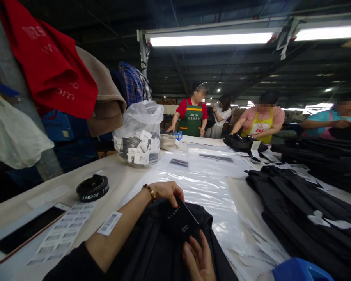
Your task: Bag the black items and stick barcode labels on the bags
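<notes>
My left hand (165,191), wearing a beaded bracelet, pinches the top of a black hang tag (183,220) with pale lettering. Below the tag's lower edge is my right hand (199,259), palm up, fingers curved and apart; whether a fingertip touches the tag I cannot tell. Under both hands lies a folded black garment (152,242), partly hidden by my arm. A barcode sticker (109,223) clings to my left forearm. Clear plastic bags (204,191) are spread on the table beyond the garment.
On the left are a phone (26,230), a barcode sticker sheet (64,230), a black ribbon roll (93,188) and a plastic bag of tags (139,136). Black garments (304,203) are piled right, above a blue object (301,270). Several people stand across the table (117,171).
</notes>
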Action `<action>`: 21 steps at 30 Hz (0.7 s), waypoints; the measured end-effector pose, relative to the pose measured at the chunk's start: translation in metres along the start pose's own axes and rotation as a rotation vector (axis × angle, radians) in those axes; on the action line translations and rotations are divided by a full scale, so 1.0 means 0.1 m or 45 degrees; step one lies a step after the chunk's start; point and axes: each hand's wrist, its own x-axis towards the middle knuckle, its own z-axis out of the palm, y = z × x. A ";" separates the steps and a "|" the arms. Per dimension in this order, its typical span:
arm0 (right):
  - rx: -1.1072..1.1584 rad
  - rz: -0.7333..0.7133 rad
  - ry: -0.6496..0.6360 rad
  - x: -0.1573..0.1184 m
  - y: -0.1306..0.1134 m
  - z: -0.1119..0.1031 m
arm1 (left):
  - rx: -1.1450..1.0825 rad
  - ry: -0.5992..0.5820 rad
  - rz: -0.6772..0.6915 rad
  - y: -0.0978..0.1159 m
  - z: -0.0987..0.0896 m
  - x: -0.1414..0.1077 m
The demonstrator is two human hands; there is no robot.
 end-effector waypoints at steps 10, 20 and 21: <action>-0.635 -0.370 -0.384 -0.09 0.11 -0.08 | 0.962 0.099 -0.067 0.10 0.24 0.09; -1.125 -1.010 -0.634 -0.08 0.18 -0.07 | 1.142 0.341 -0.047 -0.17 0.49 0.15; -1.135 -1.054 -0.617 -0.07 0.21 -0.07 | 1.153 0.377 -0.031 -0.21 0.53 0.15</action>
